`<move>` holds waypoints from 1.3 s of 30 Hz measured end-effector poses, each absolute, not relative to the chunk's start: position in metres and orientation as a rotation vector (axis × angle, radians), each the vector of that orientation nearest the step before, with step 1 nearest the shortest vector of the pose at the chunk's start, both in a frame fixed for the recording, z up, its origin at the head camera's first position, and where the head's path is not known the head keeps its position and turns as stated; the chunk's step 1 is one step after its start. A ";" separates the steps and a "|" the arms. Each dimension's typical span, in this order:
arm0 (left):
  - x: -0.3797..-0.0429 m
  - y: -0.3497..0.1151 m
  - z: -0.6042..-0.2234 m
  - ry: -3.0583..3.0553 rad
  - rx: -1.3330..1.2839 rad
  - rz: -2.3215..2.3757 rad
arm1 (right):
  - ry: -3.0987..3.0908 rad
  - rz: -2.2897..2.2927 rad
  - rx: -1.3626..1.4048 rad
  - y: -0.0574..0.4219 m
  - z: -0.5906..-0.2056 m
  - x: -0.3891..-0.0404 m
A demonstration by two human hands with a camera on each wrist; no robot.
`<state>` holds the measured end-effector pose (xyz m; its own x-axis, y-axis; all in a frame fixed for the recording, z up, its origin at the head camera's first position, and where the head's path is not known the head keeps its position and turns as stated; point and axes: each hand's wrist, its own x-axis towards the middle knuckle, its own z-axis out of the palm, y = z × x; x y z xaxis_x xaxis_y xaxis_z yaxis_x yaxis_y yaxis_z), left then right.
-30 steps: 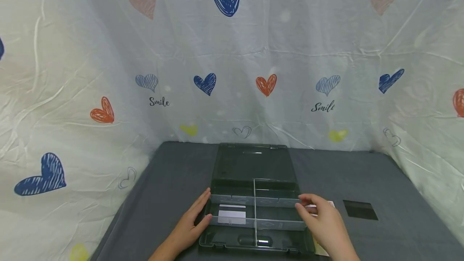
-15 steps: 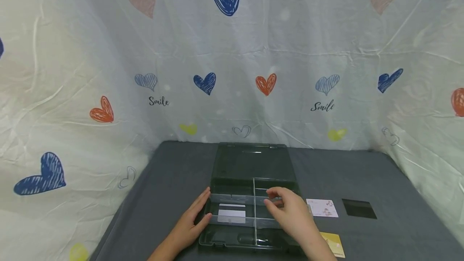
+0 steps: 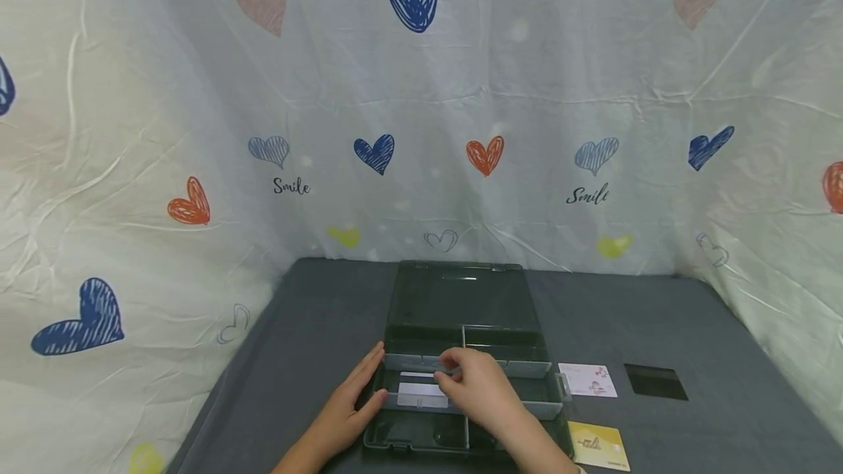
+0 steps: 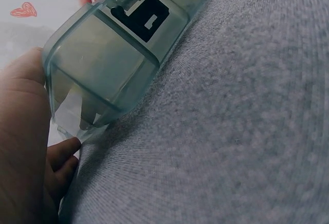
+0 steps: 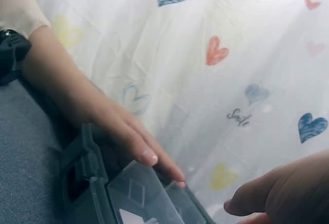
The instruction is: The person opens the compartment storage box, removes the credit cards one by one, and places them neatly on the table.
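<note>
A dark green see-through box (image 3: pixel 408 448) stands with its lid (image 3: pixel 464 298) folded back. Pale dividers split it into compartments. In the middle left one stands a white card (image 3: pixel 421 395) with a dark stripe. My left hand (image 3: pixel 339 412) rests along the box's left side, its fingers fairly straight. In the left wrist view, my left hand's (image 4: pixel 23 131) fingers touch the end of the box (image 4: pixel 103 49). My right hand (image 3: pixel 484 390) hovers over the box, bent thumb and forefinger apart at the white card's right edge. Nothing shows between them.
Right of the box lie a pinkish-white card (image 3: pixel 588 380), a black card (image 3: pixel 655 382) and a yellow card (image 3: pixel 599 446), on a grey cloth (image 3: pixel 711 342). A curtain with printed hearts (image 3: pixel 487 93) hangs behind.
My right hand has moved left from the box's right edge to the white card, uncovering the pinkish-white and yellow cards. My left hand has stayed at the box's left side.
</note>
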<state>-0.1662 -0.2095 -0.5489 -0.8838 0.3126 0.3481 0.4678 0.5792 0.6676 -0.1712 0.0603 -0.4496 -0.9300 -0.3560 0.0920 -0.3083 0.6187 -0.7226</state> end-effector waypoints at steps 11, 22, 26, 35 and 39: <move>-0.166 -0.210 -0.548 -2.615 -0.644 -1.199 | 3.067 -0.762 -0.619 0.027 -0.463 -0.174; -0.167 -0.210 -0.550 -2.627 -0.654 -1.208 | 3.197 -0.266 -0.449 0.001 -0.472 -0.178; -0.166 -0.210 -0.551 -2.619 -0.661 -1.202 | 3.240 -0.242 -0.498 0.000 -0.477 -0.178; -0.166 -0.210 -0.551 -2.607 -0.665 -1.182 | 3.276 -0.505 -0.603 0.006 -0.485 -0.180; -0.168 -0.209 -0.551 -2.603 -0.684 -1.151 | 3.234 -0.695 -0.533 0.007 -0.485 -0.181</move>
<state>-0.1680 -0.2092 -0.5510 -0.8691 0.3270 0.3712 0.4946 0.5862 0.6417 -0.1814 0.0073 -0.4848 -0.9283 -0.2608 0.2650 -0.3467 0.8649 -0.3631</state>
